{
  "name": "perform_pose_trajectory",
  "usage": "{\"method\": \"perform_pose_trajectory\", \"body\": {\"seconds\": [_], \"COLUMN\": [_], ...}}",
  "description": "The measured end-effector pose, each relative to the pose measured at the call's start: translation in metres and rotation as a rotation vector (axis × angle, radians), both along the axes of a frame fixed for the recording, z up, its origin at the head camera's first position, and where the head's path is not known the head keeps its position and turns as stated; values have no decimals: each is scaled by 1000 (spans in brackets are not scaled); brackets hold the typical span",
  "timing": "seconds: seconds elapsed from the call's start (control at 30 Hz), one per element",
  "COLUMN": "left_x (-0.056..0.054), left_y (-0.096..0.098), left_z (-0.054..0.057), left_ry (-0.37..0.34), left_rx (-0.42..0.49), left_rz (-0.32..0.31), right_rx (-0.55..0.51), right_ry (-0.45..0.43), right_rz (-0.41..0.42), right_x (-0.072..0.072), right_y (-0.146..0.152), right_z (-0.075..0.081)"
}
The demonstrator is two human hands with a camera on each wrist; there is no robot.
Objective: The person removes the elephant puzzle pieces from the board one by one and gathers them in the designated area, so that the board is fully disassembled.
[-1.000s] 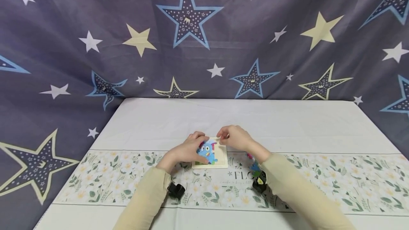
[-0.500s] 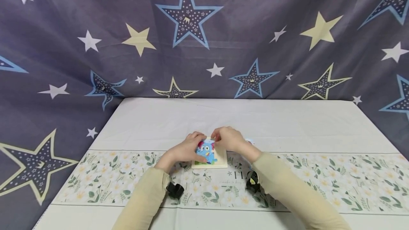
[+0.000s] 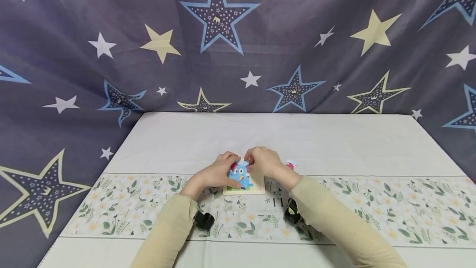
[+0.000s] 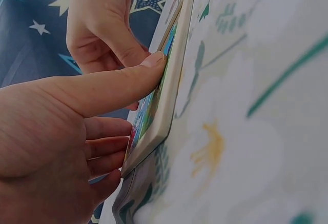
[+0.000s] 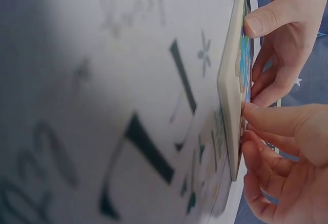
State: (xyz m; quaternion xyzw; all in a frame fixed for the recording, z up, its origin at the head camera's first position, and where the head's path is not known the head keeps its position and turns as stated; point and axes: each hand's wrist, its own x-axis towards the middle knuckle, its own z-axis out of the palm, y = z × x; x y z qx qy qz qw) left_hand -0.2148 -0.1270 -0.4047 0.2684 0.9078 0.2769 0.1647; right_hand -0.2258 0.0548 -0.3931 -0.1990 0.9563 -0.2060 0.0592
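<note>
A small wooden jigsaw puzzle board point(image 3: 245, 192) lies on the table between the two hands. In its frame are pieces forming a blue cartoon animal point(image 3: 240, 173), while the right part shows bare wood. My left hand point(image 3: 217, 173) holds the board from the left, thumb point(image 4: 115, 88) at the near edge and fingers by the far left side. From the right, my right hand point(image 3: 265, 162) pinches a puzzle piece at the picture's upper right. The fingertips point(image 5: 251, 111) touch down at the board and mostly hide that piece.
A loose pink and light-blue puzzle piece point(image 3: 291, 163) lies right of the board, beyond the right forearm. A floral printed band point(image 3: 148, 206) crosses the white table point(image 3: 334, 144). Behind the table hangs a star-patterned curtain point(image 3: 260, 53).
My right hand has moved a little left over the board, to the edge of the blue picture, then stayed almost still. The loose piece behind the forearm has come into sight. My left hand holds its place.
</note>
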Motion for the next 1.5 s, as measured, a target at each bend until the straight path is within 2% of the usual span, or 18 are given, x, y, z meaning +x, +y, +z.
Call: {"method": "perform_pose_trajectory", "body": {"seconds": [0.33,0.7,1.03,1.23,1.5], "left_x": [-1,1,2,2,1], "left_y": [1,3,4,3,3], "left_z": [2,2,4,4,4], "left_ry": [15,13,22,29,25], "left_rx": [5,21,28,34,26], "left_rz": [-5,37,36,22,21], "right_rx": [-6,8,16,-4,-64], "right_ry": [-3,-11,-6,9,-27], "right_rz": [-7,-7,-10,-15,-32], "right_x": [-2,-1,-2,-2,-1], "right_y": [0,-2,-2,-1,0], "right_z": [1,2,2,0,0]}}
